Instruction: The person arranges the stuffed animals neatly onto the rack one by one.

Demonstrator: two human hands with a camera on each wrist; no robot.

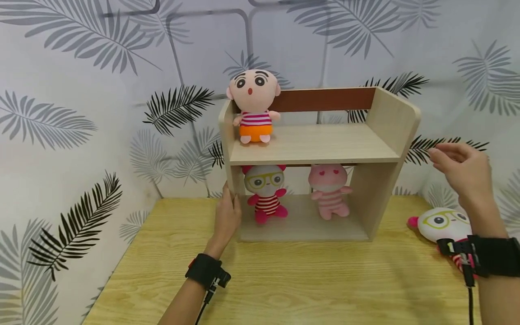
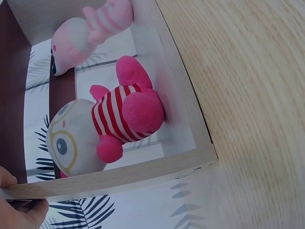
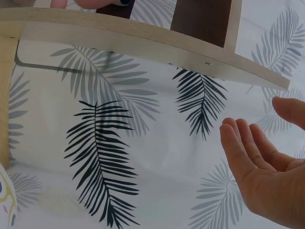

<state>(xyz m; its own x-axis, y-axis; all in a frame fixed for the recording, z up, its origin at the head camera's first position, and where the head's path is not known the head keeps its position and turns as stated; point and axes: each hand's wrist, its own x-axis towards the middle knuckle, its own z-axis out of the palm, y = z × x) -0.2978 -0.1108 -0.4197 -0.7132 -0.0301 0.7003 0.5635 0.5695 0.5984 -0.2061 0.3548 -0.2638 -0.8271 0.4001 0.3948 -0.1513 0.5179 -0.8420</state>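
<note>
My left hand [image 1: 228,219] grips the left side panel of a small two-tier wooden shelf [image 1: 317,146], with thumb and fingers on either side of the panel edge in the left wrist view. Just inside that panel, on the lower tier, sits a plush doll with yellow glasses and a red-striped body [image 1: 266,205]. To its right sits a pink striped plush toy [image 1: 330,196]. A boy doll in orange shorts [image 1: 255,108] sits at the upper tier's left end. My right hand [image 1: 467,174] hovers right of the shelf, fingers loosely bent, holding nothing.
A second yellow-glasses plush doll [image 1: 440,223] lies on the wooden table [image 1: 308,280] at the right, partly hidden by my right wrist. Behind the shelf hangs a white backdrop [image 1: 134,113] with leaf prints.
</note>
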